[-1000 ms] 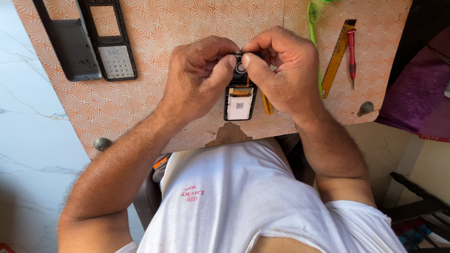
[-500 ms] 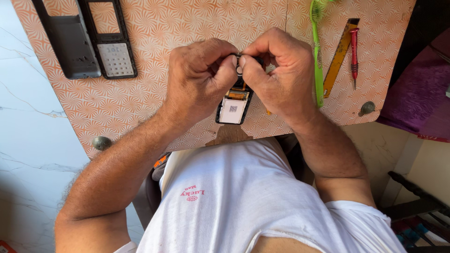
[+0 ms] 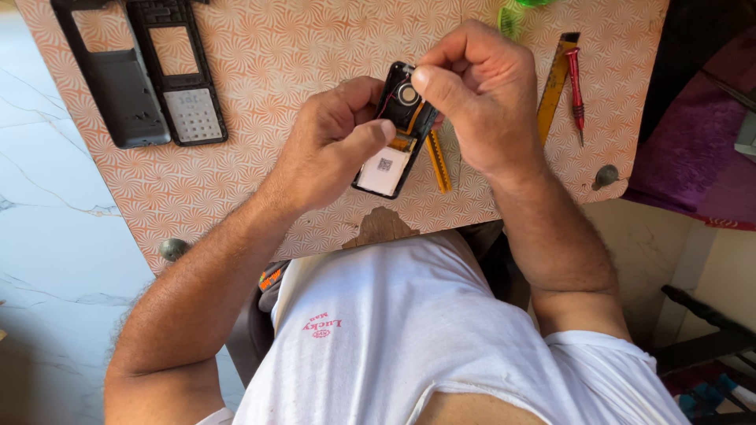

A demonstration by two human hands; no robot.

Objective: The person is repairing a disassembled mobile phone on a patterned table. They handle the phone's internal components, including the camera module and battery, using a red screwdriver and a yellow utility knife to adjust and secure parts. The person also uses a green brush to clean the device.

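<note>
Left hand [image 3: 335, 149] clamps the opened black phone body [image 3: 396, 130] steady above the orange patterned board [image 3: 299, 47] while right hand [image 3: 472, 94] fingertips, pinched together at its far end beside the round speaker [image 3: 407, 94], should work gently.

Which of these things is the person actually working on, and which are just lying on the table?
In hand:
- opened phone body, gripped by the left hand
- right hand, pinching at its top end by the round speaker

Lying about:
- black phone covers
- keypad frame
- red screwdriver
- yellow ruler
- green tool
</note>
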